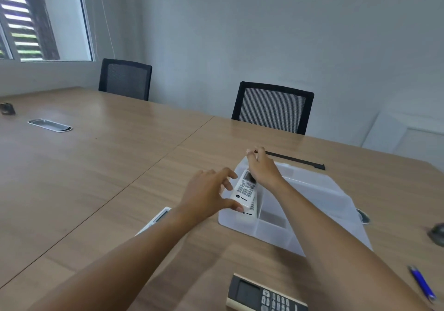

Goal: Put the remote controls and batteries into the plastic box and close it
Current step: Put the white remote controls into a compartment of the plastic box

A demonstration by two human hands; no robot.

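A translucent plastic box (312,198) with inner dividers stands open on the wooden table. A white remote control (245,189) lies in its left compartment, over another white remote (252,208) beneath it. My left hand (211,195) touches the white remote's near end with thumb and fingers. My right hand (263,166) rests on its far end at the box's far left corner. A third white remote (157,218) lies on the table, partly hidden under my left forearm. A dark remote with a cream edge (262,295) lies at the bottom. No batteries are visible.
A blue pen (422,284) lies at the right edge. A black strip (295,160) lies beyond the box. Two black mesh chairs (274,107) stand at the table's far side. A cable grommet (50,125) and a small dark object (7,109) sit far left.
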